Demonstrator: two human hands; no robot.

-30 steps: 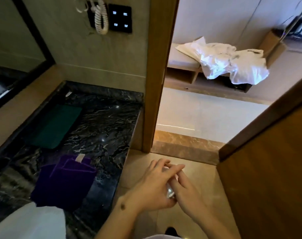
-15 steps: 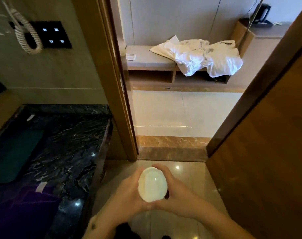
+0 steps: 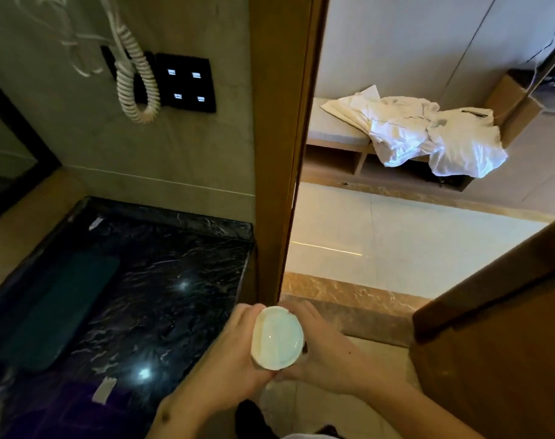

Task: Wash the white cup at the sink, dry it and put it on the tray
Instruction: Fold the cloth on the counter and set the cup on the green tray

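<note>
The white cup point(image 3: 277, 337) is held in front of me at the bottom centre, its round pale face turned up toward the camera. My left hand point(image 3: 228, 356) wraps its left side and my right hand point(image 3: 328, 353) cups its right side. Both hands hover over the tan floor just right of the black marble counter point(image 3: 149, 299), by the wooden door frame point(image 3: 279, 153). No sink and no tray are in view.
A dark green mat point(image 3: 57, 308) and a purple cloth point(image 3: 79, 410) lie on the counter. A coiled cord point(image 3: 133, 87) and a black switch panel point(image 3: 184, 83) hang on the wall. A wooden door point(image 3: 498, 343) stands open at right; white clothes point(image 3: 428, 134) lie on a bench beyond.
The cup went from hidden between my hands to plainly shown, face up. My view has swung back left, bringing more of the counter and wall into sight.
</note>
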